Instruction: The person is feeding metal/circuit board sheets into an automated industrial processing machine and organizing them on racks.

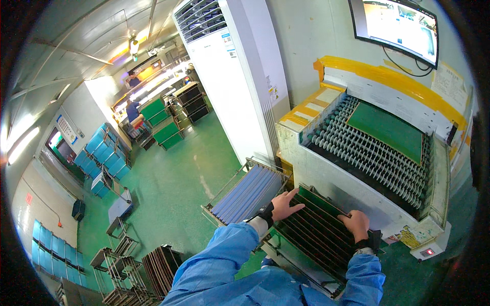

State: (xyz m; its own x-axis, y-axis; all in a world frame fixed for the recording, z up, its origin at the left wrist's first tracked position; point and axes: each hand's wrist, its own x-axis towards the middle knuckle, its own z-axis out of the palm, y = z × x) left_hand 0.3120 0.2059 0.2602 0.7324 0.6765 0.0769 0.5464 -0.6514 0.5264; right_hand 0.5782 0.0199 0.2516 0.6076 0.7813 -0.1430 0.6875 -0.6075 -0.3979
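Note:
Below me stands a rack point(279, 247) of thin upright panels, several dark ones point(311, 232) in a row with a green panel point(320, 200) at its far side. My left hand point(287, 205) is over the rack's left side, thumb and forefinger spread apart, with nothing held in it. At the right end of the green panel, my right hand point(356, 223) has its fingers curled in on the panel's edge; the fingertips are partly hidden. Both forearms are in blue sleeves with dark wrist bands.
A roller conveyor point(352, 132) carries a flat green panel point(388, 130) ahead right. Left of my rack stands another rack with blue-grey sheets point(250, 194). A tall white air conditioner point(219, 86) rises behind. Metal stands point(120, 270) are lower left; people work far off.

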